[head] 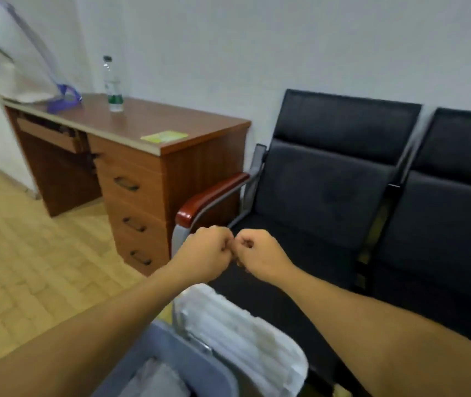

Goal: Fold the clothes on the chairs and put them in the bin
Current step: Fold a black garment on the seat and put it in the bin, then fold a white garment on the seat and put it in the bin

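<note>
My left hand (204,252) and my right hand (255,253) are both curled into fists, knuckles touching each other, held out over the front edge of the black chairs (328,179). Neither hand holds anything. The chair seats show no clothes on them. Below my forearms stands a grey-blue bin (171,353) with pale cloth (154,379) inside it. A white ribbed cloth (245,336) lies draped by the bin's right side, against the chair's edge.
A brown wooden desk (142,156) with drawers stands left of the chairs. On it are a clear bottle (112,84), a green card (164,136) and a purple-and-white bag (28,67). A chair armrest (211,197) juts out near my left hand. Wooden floor (28,253) lies to the left.
</note>
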Tool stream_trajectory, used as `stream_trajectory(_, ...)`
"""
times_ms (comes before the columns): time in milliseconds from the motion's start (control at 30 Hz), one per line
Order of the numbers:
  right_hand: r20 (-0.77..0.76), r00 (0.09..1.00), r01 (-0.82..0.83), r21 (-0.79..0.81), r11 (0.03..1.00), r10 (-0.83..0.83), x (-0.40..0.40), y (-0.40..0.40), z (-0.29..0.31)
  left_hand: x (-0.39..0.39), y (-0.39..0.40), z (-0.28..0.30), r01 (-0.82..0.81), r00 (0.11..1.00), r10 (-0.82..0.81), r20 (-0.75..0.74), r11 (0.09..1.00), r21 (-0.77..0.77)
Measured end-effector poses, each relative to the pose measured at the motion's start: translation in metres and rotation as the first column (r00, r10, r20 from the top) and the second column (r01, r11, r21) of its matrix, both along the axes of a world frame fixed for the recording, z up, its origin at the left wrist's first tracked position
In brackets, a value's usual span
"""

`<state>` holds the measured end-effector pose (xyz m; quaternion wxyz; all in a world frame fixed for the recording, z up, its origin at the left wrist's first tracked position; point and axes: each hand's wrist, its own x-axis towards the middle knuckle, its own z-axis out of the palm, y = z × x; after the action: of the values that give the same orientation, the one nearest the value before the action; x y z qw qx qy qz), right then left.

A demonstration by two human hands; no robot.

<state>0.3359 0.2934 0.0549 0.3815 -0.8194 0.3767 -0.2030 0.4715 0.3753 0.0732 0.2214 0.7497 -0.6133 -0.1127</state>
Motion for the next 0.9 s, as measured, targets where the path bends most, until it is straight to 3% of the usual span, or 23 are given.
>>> stream_trajectory(133, 0.082, 0.963, 0.261, -0.073, 0.963, -0.255, -0.171, -0.052, 0.08, -0.162, -0.078, 0.087, 0.234, 0.972, -0.233, 0.014, 0.971, -0.049)
stream_trajectory(200, 0.073, 0.955, 0.291, -0.081, 0.953, -0.286, -0.202, -0.059, 0.096, -0.193, -0.092, 0.103, 0.289, 0.957, -0.29, -0.007, 0.955, -0.063)
stream_trajectory(267, 0.091, 0.92, 0.387, -0.058, 0.92, -0.381, -0.285, -0.072, 0.11, -0.272, -0.124, 0.115, 0.38, 0.925, -0.379, 0.025, 0.924, -0.048)
stream_trajectory(400, 0.11, 0.832, 0.549, -0.02, 0.836, -0.543, -0.434, -0.091, 0.096, -0.421, -0.17, 0.11, 0.524, 0.846, -0.524, 0.094, 0.851, 0.027)
stream_trajectory(500, 0.072, 0.747, 0.657, 0.071, 0.75, -0.661, -0.538, -0.093, 0.053, -0.527, -0.192, 0.077, 0.641, 0.745, -0.656, 0.121, 0.754, 0.14)
stream_trajectory(633, -0.069, 0.624, 0.78, 0.116, 0.615, -0.778, -0.65, -0.094, -0.02, -0.631, -0.216, 0.013, 0.715, 0.642, -0.755, 0.131, 0.652, 0.251)
stream_trajectory(767, -0.395, 0.432, 0.865, -0.072, 0.496, -0.811, -0.747, -0.107, -0.088, -0.711, -0.255, -0.057, 0.766, 0.579, -0.812, 0.073, 0.573, 0.293)
stream_trajectory(900, -0.641, 0.283, 0.834, -0.202, 0.513, -0.713, -0.811, -0.13, -0.147, -0.759, -0.283, -0.113, 0.801, 0.528, -0.849, 0.038, 0.512, 0.31)
